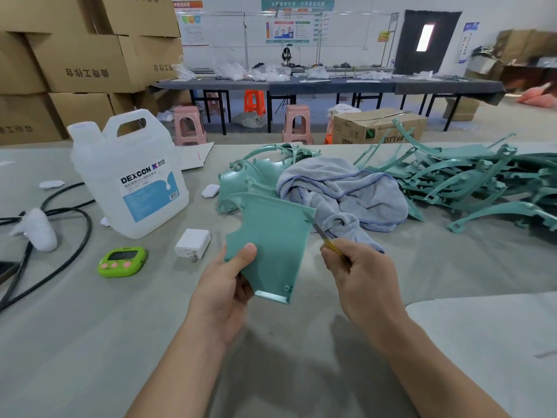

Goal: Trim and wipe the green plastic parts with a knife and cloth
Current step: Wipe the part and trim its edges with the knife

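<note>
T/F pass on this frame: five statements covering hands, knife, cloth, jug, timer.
1. The left hand holds a flat green panel. True.
2. The right hand is empty. False: it grips a yellow-handled knife, blade at the panel's right edge.
3. The grey cloth lies on the table beyond the panel, in neither hand. True.
4. The white jug lies on its side. False: it stands upright.
5. The green timer sits right of the cloth. False: it lies left, in front of the jug.
</note>
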Tool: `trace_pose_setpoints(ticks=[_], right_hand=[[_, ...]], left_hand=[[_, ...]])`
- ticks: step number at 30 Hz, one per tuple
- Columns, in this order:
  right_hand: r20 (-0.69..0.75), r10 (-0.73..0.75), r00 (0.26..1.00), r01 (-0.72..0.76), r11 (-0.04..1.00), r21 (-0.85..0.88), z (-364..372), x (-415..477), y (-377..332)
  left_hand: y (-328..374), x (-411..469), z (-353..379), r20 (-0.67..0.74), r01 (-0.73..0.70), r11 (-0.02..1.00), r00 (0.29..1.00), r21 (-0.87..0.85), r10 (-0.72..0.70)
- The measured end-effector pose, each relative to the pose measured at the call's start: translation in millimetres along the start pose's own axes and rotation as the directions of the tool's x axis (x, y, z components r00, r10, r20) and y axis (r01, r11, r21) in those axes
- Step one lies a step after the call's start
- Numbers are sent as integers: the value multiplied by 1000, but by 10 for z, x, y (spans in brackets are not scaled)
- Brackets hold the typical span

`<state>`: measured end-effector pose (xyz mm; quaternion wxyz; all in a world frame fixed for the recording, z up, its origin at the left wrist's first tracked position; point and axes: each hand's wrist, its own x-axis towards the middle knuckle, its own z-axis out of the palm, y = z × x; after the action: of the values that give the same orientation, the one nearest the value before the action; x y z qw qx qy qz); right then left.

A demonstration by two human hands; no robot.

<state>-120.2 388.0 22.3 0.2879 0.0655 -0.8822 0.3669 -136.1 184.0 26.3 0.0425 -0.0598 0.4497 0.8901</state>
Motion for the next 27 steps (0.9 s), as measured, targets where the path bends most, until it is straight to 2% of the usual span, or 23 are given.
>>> trace_pose_setpoints(ticks=[3, 8, 14, 19, 22, 27], right_hand=[[104, -95, 990, 101, 993, -60, -27, -3, -78], [234, -210, 949, 224, 974, -36, -69, -41, -161], [387, -279, 879, 309, 951, -15, -129, -6, -188], [431, -350, 832, 403, 915, -34, -193, 44, -136], [457, -364, 812, 420, 907, -24, -213, 63, -126], [494, -325, 806, 359, 933, 29, -265, 65, -101]], left_hand=[[40, 15, -39, -44, -38, 999, 998, -32, 36], [92, 46, -82, -112, -42, 996, 993, -75, 34], [136, 61, -89, -110, -36, 991, 994, -131, 21], [117, 50, -93, -89, -26, 995, 996, -95, 18], [94, 43, -79, -83, -20, 996, 997, -90, 13], [77, 24, -51, -76, 18, 991, 997, -136, -28]])
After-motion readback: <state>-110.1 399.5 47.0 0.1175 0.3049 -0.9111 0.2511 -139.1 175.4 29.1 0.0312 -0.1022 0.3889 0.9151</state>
